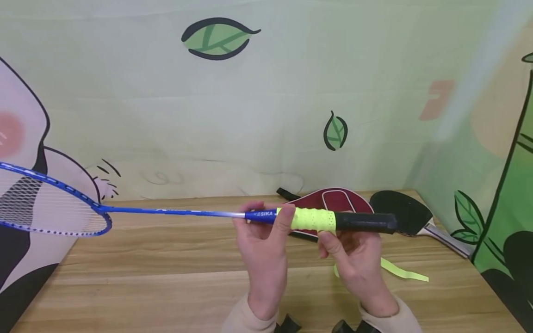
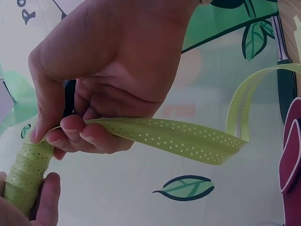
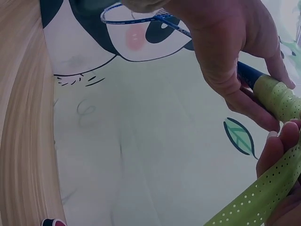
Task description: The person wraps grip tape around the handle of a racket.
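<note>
1. My head view is bright, a hazy diagonal streak of light crossing the pale-green printed backdrop [image 1: 270, 111] at upper right.
2. My wrist views are dimmer, muting the yellow-green perforated tape [image 2: 176, 139].

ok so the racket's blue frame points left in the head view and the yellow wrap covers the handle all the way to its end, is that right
Not quite: the yellow wrap stops partway along. The head view shows the end part of the handle black and uncovered. The blue frame does point left there.
</note>
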